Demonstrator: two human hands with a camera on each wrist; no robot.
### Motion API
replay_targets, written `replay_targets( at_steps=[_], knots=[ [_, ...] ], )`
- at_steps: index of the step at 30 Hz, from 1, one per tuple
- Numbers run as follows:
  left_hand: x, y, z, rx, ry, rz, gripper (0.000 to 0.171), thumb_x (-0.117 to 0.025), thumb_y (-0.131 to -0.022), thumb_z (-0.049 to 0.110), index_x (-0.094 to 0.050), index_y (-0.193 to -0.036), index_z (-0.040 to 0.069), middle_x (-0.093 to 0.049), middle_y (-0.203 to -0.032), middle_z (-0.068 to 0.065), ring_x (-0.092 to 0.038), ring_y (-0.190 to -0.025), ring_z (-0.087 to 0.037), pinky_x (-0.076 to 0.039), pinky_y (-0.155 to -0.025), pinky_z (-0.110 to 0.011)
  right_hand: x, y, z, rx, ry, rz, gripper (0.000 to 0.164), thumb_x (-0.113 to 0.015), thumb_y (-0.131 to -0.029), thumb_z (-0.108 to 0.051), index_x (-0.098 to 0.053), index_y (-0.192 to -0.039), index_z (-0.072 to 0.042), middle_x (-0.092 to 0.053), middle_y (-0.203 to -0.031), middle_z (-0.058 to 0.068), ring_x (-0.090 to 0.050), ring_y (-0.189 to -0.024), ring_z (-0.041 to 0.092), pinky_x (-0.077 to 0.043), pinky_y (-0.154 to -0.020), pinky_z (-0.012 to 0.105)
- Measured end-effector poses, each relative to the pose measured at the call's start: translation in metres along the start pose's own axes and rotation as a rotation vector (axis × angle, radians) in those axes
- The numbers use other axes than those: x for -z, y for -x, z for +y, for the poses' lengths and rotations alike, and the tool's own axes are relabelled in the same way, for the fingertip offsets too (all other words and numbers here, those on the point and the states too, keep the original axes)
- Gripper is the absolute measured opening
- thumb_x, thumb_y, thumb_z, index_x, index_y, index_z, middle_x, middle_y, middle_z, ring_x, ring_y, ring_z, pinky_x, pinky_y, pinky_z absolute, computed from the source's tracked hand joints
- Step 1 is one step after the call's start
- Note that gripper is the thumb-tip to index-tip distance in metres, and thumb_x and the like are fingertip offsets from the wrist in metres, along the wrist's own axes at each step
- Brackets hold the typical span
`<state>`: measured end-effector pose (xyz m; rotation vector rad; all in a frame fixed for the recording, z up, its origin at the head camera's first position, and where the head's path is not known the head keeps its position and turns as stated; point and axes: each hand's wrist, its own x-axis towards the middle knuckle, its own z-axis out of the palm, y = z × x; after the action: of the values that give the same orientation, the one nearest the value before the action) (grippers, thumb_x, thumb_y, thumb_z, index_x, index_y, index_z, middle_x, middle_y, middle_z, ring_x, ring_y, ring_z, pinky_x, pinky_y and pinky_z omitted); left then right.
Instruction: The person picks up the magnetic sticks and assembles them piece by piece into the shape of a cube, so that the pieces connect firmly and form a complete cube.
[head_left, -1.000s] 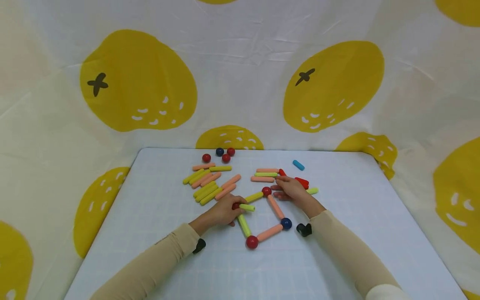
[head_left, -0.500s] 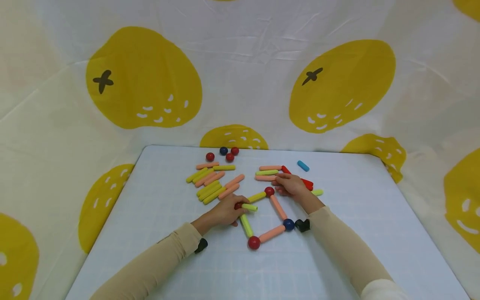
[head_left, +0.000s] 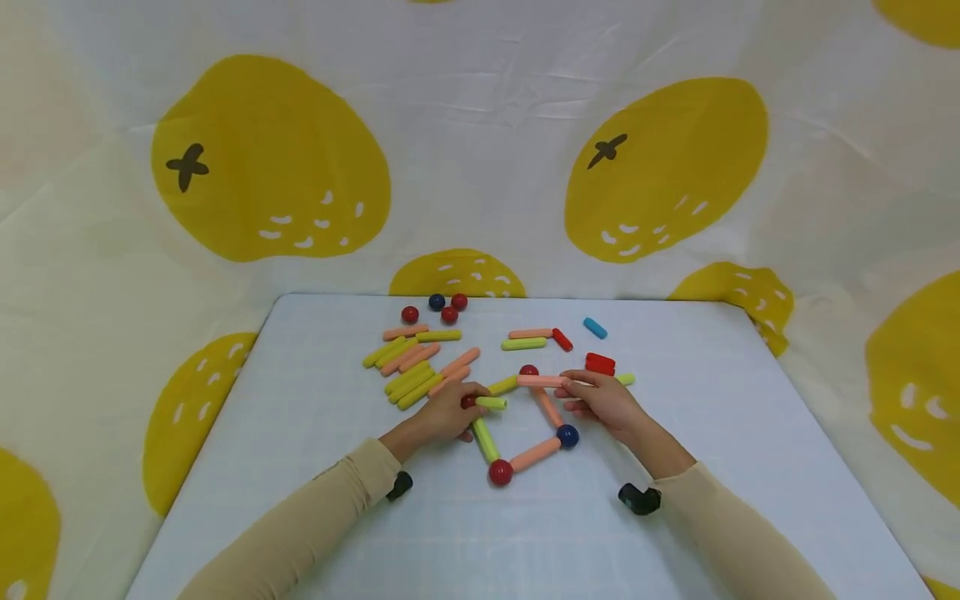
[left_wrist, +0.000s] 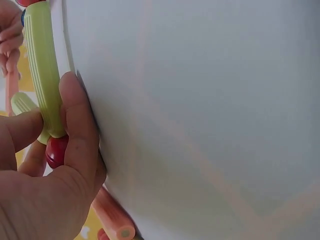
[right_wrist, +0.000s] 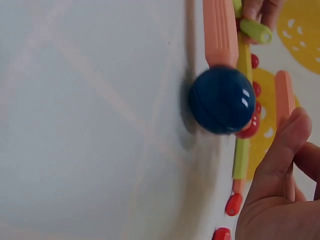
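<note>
A four-sided figure of magnetic sticks and balls lies on the table. My left hand (head_left: 450, 412) grips its left corner, a red ball (left_wrist: 57, 151) joined to a light green stick (left_wrist: 44, 65); another light green stick (head_left: 491, 402) sticks out freely from that corner. My right hand (head_left: 603, 404) pinches one end of a pink stick (head_left: 542, 381), raised in front of the far red ball (head_left: 528, 369). The blue ball (head_left: 567, 436) makes the right corner and another red ball (head_left: 501, 472) the near one. Pink and yellow sticks form the other sides.
Loose yellow sticks (head_left: 410, 379) and pink sticks lie at the back left, with several balls (head_left: 449, 315) behind them. Farther right are a light green stick (head_left: 523, 343), a pink stick (head_left: 531, 333), short red sticks (head_left: 600, 364) and a short blue stick (head_left: 596, 327).
My right hand has picked up the nearest pink stick from the back group and brought it toward me, over the figure. The left hand keeps its grip on the left corner.
</note>
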<state>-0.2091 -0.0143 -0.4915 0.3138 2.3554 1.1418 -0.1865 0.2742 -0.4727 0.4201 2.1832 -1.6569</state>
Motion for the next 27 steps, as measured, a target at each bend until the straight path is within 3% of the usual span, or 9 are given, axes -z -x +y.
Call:
replay_targets(
  at_steps=[7, 18, 27],
  knots=[
    [0.000, -0.004, 0.002, -0.008, 0.047, 0.020, 0.031, -0.066, -0.101, 0.018, -0.065, -0.132, 0.018, -0.058, -0.121, -0.009, -0.063, -0.073, -0.019, -0.057, -0.058, -0.024, -0.015, 0.015, 0.008, -0.001, 0.007, 0.035, 0.044, -0.062, -0.103, -0.029, -0.057, -0.142, -0.010, -0.077, -0.105, 0.005, -0.070, -0.076, 0.012, -0.058, -0.073, 0.021],
    [-0.001, -0.005, 0.004, 0.004, 0.056, 0.031, 0.032, -0.066, -0.100, 0.016, -0.065, -0.132, 0.017, -0.058, -0.120, -0.008, -0.062, -0.076, -0.019, -0.057, -0.058, -0.024, -0.023, 0.022, 0.010, -0.012, -0.002, 0.070, 0.042, -0.062, -0.103, -0.028, -0.058, -0.140, -0.009, -0.076, -0.104, 0.007, -0.068, -0.074, 0.013, -0.059, -0.071, 0.022],
    [-0.002, -0.005, 0.004, 0.015, 0.054, 0.025, 0.033, -0.067, -0.100, 0.018, -0.065, -0.133, 0.018, -0.058, -0.117, -0.008, -0.063, -0.073, -0.020, -0.057, -0.058, -0.024, 0.015, 0.015, 0.027, -0.097, -0.226, 0.018, 0.049, -0.053, -0.108, -0.026, -0.044, -0.150, -0.004, -0.071, -0.101, -0.002, -0.064, -0.079, 0.008, -0.055, -0.073, 0.016]
  ],
)
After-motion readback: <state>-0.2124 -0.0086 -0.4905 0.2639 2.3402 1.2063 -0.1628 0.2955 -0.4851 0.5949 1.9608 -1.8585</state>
